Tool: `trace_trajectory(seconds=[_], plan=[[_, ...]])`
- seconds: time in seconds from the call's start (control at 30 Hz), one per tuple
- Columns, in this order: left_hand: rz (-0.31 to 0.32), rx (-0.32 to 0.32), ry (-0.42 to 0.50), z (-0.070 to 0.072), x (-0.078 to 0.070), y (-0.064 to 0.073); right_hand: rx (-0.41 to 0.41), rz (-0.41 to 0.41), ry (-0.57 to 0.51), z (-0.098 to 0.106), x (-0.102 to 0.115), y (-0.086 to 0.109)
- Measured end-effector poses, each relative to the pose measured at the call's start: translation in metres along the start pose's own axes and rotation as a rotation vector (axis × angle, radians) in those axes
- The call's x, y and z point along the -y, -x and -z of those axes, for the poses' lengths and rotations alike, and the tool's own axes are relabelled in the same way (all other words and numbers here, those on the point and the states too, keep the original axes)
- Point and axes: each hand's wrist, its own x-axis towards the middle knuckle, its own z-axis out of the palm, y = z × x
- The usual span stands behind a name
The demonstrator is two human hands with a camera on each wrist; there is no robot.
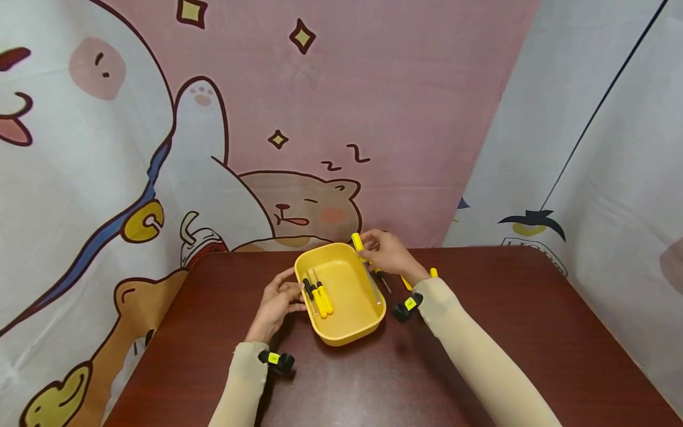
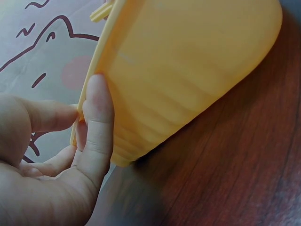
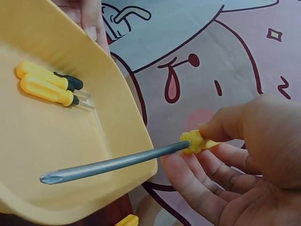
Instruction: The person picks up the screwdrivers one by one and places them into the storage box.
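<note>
My left hand (image 1: pixel 274 302) pinches the left rim of a yellow plastic tray (image 1: pixel 347 320) between thumb and fingers. In the left wrist view the tray's ribbed outer wall (image 2: pixel 188 70) slants above the table. Several small screwdrivers (image 1: pixel 323 298) with yellow or black handles lie inside, along the tray's left side. My right hand (image 1: pixel 389 255) pinches a larger Phillips screwdriver (image 3: pixel 117 164) by its yellow handle at the tray's far right corner. Its long metal shaft points down over the inside of the tray; whether the tip touches the tray I cannot tell.
On the brown table (image 1: pixel 331 391), right of the tray and partly behind my right hand and wrist, lie more yellow-handled tools (image 1: pixel 407 283). A printed cartoon cloth (image 1: pixel 405 118) hangs right behind the table's far edge.
</note>
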Motion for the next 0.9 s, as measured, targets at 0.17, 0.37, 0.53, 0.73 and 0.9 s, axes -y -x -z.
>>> trace_trajectory(seconds=[0.17, 0.37, 0.53, 0.73, 0.9], plan=[[-0.004, 0.006, 0.002, 0.001, 0.000, 0.000, 0.008, -0.003, -0.002, -0.007, 0.002, -0.005], [-0.003, 0.006, 0.003, 0.001, 0.000, 0.001, 0.025, -0.002, 0.001, -0.015, 0.003, -0.010], [-0.003, 0.008, 0.005, 0.000, -0.002, 0.002, 0.040, -0.031, 0.015, -0.022, 0.003, -0.015], [-0.003, 0.004, -0.013, -0.001, -0.002, 0.002, 0.035, -0.057, 0.032, -0.032, 0.004, -0.021], [-0.003, -0.004, -0.011, -0.001, -0.002, 0.002, 0.045, -0.089, 0.043, -0.040, 0.005, -0.025]])
